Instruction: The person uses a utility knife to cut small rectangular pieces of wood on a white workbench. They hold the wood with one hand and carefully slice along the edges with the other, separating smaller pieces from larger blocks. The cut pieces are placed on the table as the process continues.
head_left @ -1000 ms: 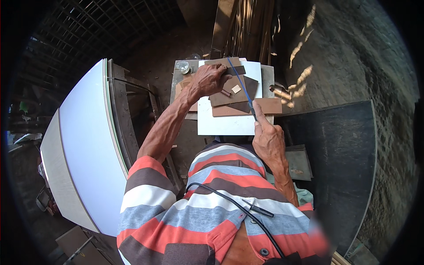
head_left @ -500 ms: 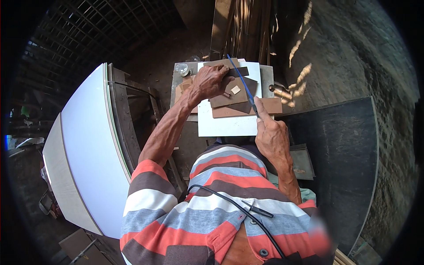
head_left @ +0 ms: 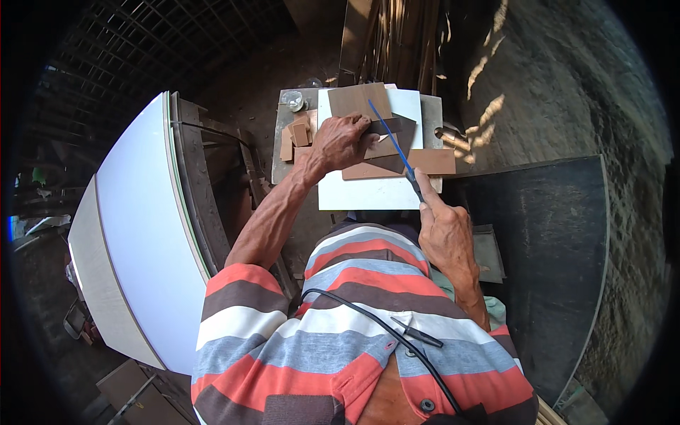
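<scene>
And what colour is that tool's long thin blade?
The blade is blue, best seen in the head view.

Two hands [head_left: 341,144] [head_left: 448,237], one blue blade [head_left: 390,135], one striped shirt [head_left: 304,343].

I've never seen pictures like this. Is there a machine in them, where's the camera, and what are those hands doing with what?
There's no robot here, just a person's own two bare hands. The camera is worn on the head and looks down, so the striped shirt fills the bottom; its wide lens bends straight edges. On a table lies a white board, with flat brown pieces on it. To the left are small brown blocks and a clear container. The right hand grips the dark handle of a thin tool with a long blue blade. The left hand is over the brown pieces; exactly what its fingers grip is hard to see.
</scene>
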A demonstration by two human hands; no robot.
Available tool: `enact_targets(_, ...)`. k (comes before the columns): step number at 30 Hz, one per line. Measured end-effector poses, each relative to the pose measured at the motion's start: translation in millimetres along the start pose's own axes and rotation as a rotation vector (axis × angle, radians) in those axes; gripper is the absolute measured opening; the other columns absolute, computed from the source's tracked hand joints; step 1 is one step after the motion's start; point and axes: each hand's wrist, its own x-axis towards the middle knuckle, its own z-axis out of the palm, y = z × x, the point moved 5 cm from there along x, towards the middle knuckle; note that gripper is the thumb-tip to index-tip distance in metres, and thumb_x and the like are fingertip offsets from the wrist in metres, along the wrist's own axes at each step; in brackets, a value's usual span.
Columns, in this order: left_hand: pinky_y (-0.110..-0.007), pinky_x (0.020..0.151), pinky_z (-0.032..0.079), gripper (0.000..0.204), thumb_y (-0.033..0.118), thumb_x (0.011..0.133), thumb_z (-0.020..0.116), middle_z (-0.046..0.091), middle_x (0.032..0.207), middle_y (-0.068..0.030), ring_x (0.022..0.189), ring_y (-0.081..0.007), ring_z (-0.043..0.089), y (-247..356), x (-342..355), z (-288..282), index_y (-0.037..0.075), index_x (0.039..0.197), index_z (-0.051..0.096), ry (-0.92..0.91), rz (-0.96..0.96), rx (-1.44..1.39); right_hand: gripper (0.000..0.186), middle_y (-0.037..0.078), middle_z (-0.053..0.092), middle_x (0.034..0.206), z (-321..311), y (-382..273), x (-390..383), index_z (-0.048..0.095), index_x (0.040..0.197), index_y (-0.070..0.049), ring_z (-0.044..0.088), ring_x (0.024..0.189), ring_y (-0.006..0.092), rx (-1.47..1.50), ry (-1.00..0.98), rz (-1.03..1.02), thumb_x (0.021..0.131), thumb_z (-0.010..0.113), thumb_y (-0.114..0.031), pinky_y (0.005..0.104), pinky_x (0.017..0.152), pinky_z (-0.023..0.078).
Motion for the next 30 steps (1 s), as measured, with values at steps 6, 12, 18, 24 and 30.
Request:
enact_targets(6, -0.045, 0.055, 0.046, 0.023, 0.022, 0.089, 0.071, 0.060, 0.076, -0.0163, 0.063, -0.0355, 0.061, 9, -8, 1, 0.000, 0.091, 0.063, -0.066, -0.045, -0.010, 0.055, 0.027, 0.060, 0.065, 4, -8, 14, 0.050, 0.147, -0.013, 0.064, 0.056, 0.0389, -0.045, -0.074, 0.084, 0.093, 0.055, -0.004, 0.0454, 0.058, 0.049)
enact_targets(12, -0.047, 0.056, 0.048, 0.024, 0.022, 0.089, 0.070, 0.061, 0.078, -0.0177, 0.065, -0.0383, 0.062, 20, -16, 4, 0.000, 0.093, 0.063, -0.029, -0.043, -0.059, 0.055, 0.028, 0.061, 0.067, 12, -9, 16, 0.050, 0.147, -0.013, 0.065, 0.057, 0.0378, -0.084, -0.159, 0.177, 0.093, 0.053, -0.003, 0.0434, 0.061, 0.050)
enact_targets(18, -0.047, 0.057, 0.049, 0.023, 0.022, 0.090, 0.070, 0.063, 0.081, -0.0169, 0.068, -0.0373, 0.063, 12, -19, 1, 0.001, 0.097, 0.065, -0.031, -0.063, -0.066, 0.053, 0.026, 0.057, 0.060, 8, -9, -4, 0.051, 0.145, -0.010, 0.062, 0.053, 0.0372, 0.023, -0.062, 0.048, 0.093, 0.054, -0.003, 0.0452, 0.056, 0.047)
enact_targets(24, -0.046, 0.056, 0.048, 0.022, 0.021, 0.089, 0.070, 0.062, 0.082, -0.0161, 0.066, -0.0363, 0.062, 5, -22, 0, 0.001, 0.097, 0.065, 0.012, -0.083, -0.056, 0.053, 0.024, 0.054, 0.058, 4, -7, -15, 0.051, 0.146, -0.012, 0.060, 0.050, 0.0352, 0.058, -0.022, 0.006, 0.093, 0.054, -0.004, 0.0436, 0.055, 0.046)
enact_targets(30, -0.046, 0.057, 0.049, 0.022, 0.022, 0.089, 0.070, 0.062, 0.082, -0.0166, 0.068, -0.0360, 0.064, -4, -26, 6, 0.001, 0.097, 0.065, 0.004, -0.121, -0.061, 0.052, 0.024, 0.057, 0.060, 7, -6, -10, 0.051, 0.146, -0.012, 0.061, 0.051, 0.0360, 0.053, -0.069, 0.026, 0.095, 0.054, -0.006, 0.0440, 0.056, 0.046)
